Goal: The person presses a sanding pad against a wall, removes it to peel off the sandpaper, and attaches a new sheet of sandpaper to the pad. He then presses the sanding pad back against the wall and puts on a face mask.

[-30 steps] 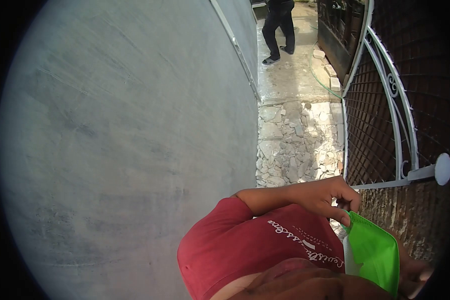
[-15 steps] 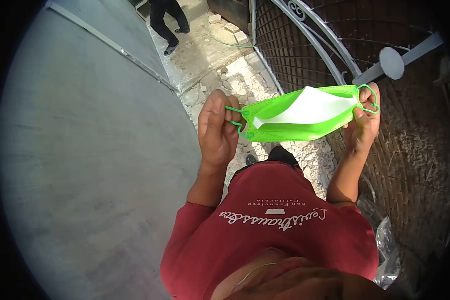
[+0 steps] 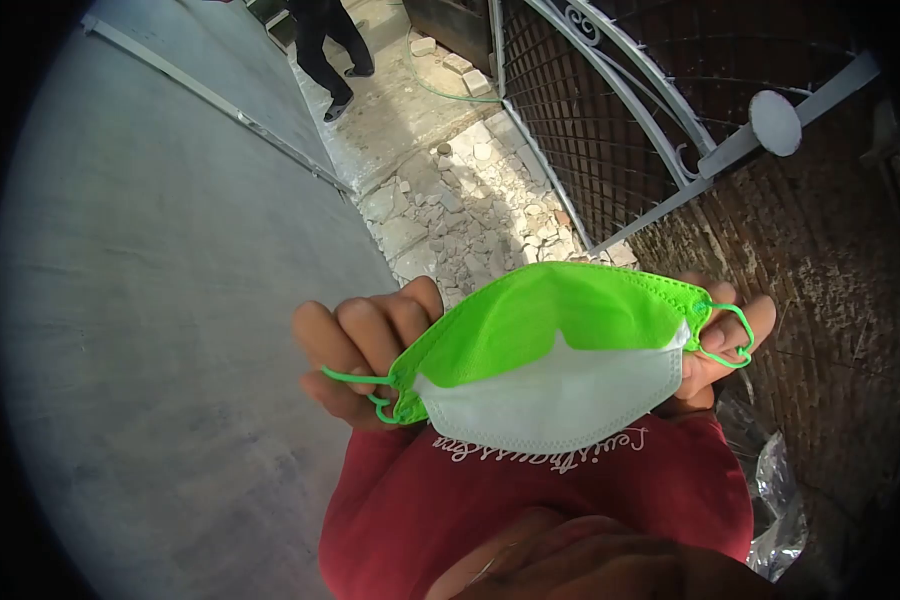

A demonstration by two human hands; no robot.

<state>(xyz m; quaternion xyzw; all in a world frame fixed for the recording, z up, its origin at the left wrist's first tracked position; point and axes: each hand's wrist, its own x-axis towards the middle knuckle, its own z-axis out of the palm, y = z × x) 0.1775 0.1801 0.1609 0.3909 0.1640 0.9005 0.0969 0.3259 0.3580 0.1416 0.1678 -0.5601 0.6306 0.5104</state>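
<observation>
A bright green face mask [image 3: 560,310] with a white inner side is stretched between my two hands, in front of the red shirt [image 3: 530,500]. My left hand [image 3: 370,345] is closed at the mask's end on the image's left, with the green ear loop across its fingers. At the other end, my right hand [image 3: 725,335] grips the mask's edge, its fingers partly behind the mask and loop. The white inner layer faces up and toward my chest.
A grey wall [image 3: 190,300] fills the left side. Broken stone [image 3: 480,210] covers the ground ahead, beside a metal gate [image 3: 610,150] on the right. A person in dark trousers [image 3: 320,45] stands at the top. Clear plastic [image 3: 775,500] lies lower right.
Both hands have come down and nearer my chest with the mask. The mask has opened wider and tilted, showing more of its white inside. The person at the top has barely shifted.
</observation>
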